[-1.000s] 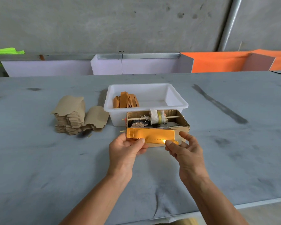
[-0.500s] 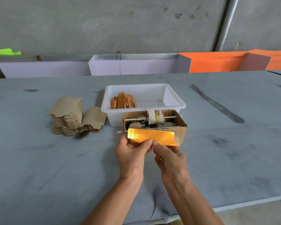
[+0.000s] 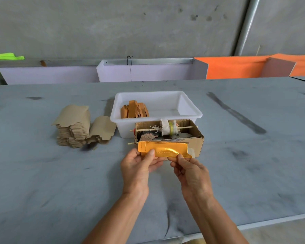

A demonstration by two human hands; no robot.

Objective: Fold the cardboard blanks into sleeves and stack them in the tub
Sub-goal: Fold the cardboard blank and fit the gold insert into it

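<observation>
Pinching a glossy gold, creased cardboard blank (image 3: 163, 150), left hand (image 3: 139, 166) and right hand (image 3: 192, 173) hold its lower edge.

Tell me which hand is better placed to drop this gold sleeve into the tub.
Probably the left hand: it grips the gold sleeve nearer the folded sleeves in the white tub.

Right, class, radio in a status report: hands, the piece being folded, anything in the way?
Left hand and right hand pinch shiny gold cardboard sleeve. White plastic tub beyond holds a few sleeves. Open brown cardboard box sits between hands and tub.
</observation>
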